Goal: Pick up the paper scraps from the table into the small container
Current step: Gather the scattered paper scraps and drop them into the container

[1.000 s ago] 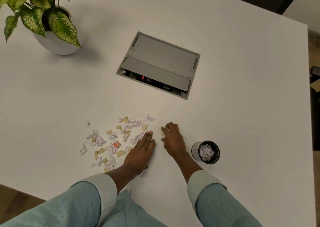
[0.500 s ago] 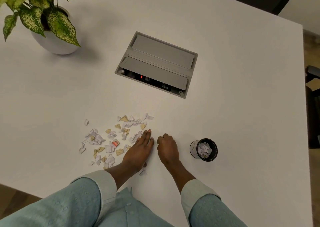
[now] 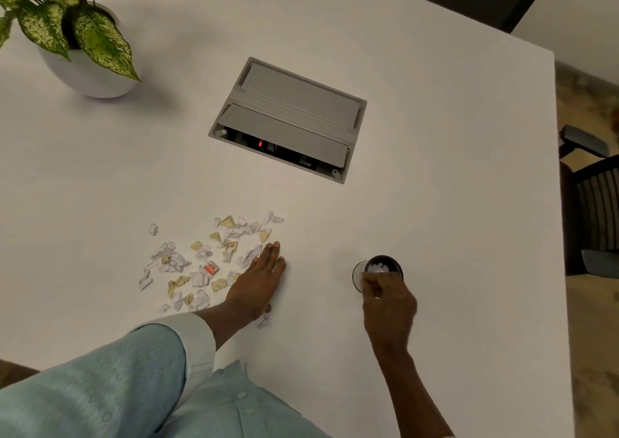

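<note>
Several white and tan paper scraps (image 3: 201,260) lie scattered on the white table (image 3: 469,203), with one stray scrap (image 3: 264,322) beside my left wrist. My left hand (image 3: 258,283) lies flat on the table at the right edge of the pile, fingers straight, holding nothing. The small black container (image 3: 398,266) stands to the right with crumpled white paper inside. My right hand (image 3: 388,307) hovers at its near rim, covering part of it. Its fingertips are pinched together on what looks like a small white scrap.
A grey cable box (image 3: 288,119) with its flap raised is set into the table's middle. A potted plant (image 3: 87,76) stands at the far left. A dark chair (image 3: 593,203) stands past the table's right edge. My light blue sleeves fill the near edge.
My right hand has moved from beside the pile rightward to the container, fingers pinched. My left hand has stayed flat by the scraps.
</note>
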The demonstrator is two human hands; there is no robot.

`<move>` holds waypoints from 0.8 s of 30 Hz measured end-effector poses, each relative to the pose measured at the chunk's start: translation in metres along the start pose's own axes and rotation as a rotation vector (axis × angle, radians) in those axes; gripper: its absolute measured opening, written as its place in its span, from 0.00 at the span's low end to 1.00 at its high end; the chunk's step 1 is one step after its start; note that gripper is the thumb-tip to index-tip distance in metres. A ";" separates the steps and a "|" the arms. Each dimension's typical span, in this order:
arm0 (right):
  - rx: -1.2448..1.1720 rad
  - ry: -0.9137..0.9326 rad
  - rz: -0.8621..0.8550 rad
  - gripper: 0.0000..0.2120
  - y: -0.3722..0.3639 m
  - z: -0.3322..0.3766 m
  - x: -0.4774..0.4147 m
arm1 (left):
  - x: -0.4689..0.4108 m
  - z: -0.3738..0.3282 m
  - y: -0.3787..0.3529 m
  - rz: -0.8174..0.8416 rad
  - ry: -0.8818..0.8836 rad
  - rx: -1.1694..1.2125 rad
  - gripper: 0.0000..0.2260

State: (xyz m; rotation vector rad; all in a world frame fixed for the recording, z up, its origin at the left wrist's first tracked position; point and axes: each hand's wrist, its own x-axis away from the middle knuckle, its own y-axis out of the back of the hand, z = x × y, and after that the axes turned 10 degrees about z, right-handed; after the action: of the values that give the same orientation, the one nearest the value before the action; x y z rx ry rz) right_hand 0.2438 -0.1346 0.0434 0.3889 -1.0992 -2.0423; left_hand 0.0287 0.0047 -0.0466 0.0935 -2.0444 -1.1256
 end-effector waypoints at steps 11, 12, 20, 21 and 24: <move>0.048 -0.075 -0.074 0.09 0.013 -0.009 -0.009 | 0.000 0.004 -0.005 0.047 0.021 -0.028 0.50; 0.041 -0.061 -0.072 0.09 0.011 -0.004 -0.005 | 0.001 0.004 -0.004 0.060 0.019 -0.011 0.49; -0.048 0.104 0.232 0.08 -0.040 0.024 0.051 | 0.017 0.005 0.028 0.022 0.056 0.277 0.27; -0.051 0.119 0.282 0.08 -0.050 0.025 0.059 | 0.024 0.007 0.027 0.000 0.044 0.298 0.24; -0.049 0.134 0.429 0.12 -0.077 0.030 0.077 | 0.051 0.020 0.014 -0.134 0.026 0.359 0.17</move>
State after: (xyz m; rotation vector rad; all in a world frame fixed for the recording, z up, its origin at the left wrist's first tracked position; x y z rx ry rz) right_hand 0.1390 -0.1496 0.0053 0.2360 -0.9540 -1.6371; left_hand -0.0161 0.0060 -0.0121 0.4264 -2.2228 -0.8179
